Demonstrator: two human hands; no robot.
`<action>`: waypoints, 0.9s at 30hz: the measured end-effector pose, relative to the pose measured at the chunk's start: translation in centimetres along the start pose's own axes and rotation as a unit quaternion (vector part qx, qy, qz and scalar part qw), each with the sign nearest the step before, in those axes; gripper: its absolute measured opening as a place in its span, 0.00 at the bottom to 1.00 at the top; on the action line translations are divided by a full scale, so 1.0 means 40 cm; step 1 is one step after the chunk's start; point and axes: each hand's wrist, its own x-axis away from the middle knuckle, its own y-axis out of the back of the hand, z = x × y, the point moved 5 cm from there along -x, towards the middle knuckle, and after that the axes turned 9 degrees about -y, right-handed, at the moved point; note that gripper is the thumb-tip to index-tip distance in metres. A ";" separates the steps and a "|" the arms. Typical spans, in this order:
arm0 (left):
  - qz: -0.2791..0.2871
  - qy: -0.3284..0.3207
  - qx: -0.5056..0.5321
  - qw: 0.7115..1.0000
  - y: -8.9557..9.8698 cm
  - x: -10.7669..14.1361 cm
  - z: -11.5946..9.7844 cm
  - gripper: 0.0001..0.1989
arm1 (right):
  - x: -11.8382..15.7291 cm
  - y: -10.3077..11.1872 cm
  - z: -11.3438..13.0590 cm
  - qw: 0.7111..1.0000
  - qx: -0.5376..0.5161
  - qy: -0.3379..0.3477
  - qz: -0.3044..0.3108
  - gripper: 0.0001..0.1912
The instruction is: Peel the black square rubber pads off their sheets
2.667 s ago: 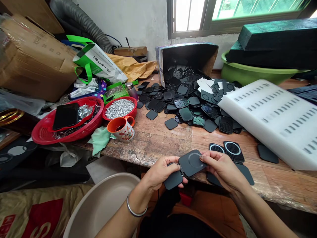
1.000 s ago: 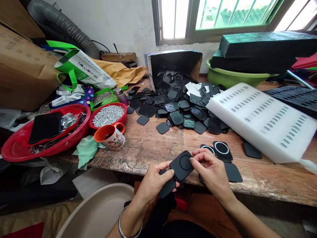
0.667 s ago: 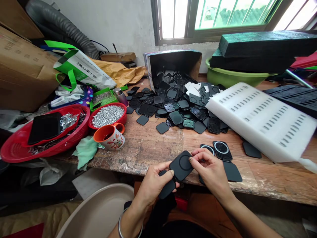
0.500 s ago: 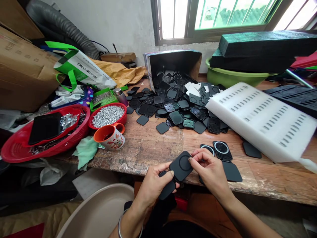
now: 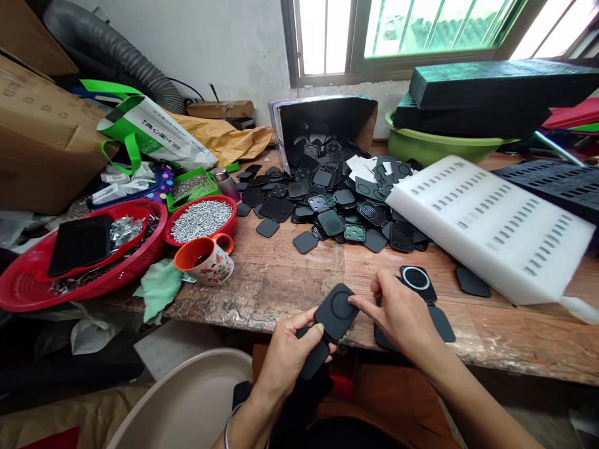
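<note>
Head view: left hand (image 5: 285, 352) grips a hinged black pad (image 5: 330, 324) at the wooden bench (image 5: 281, 274) front edge; right hand (image 5: 397, 315), fingers seemingly loose, touches its upper plate.

worn wooden bench (image 5: 290, 274): pile of black pads (image 5: 327, 196) mid-back; orange mug (image 5: 206, 260) + red screw bowl (image 5: 200, 217) left of pile; white foam tray (image 5: 486, 224) right.
</note>
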 end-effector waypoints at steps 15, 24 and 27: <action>0.017 0.025 0.108 0.994 0.002 0.020 0.036 0.20 | 0.004 -0.155 0.019 0.794 -0.489 -0.254 0.255 0.22; 0.134 0.150 0.039 0.979 0.326 0.160 0.093 0.17 | 0.152 -0.116 -0.002 0.849 -0.342 -0.131 0.381 0.32; -0.010 0.249 0.020 0.968 0.525 0.255 0.225 0.17 | 0.274 -0.159 -0.077 0.864 -0.090 -0.027 0.494 0.26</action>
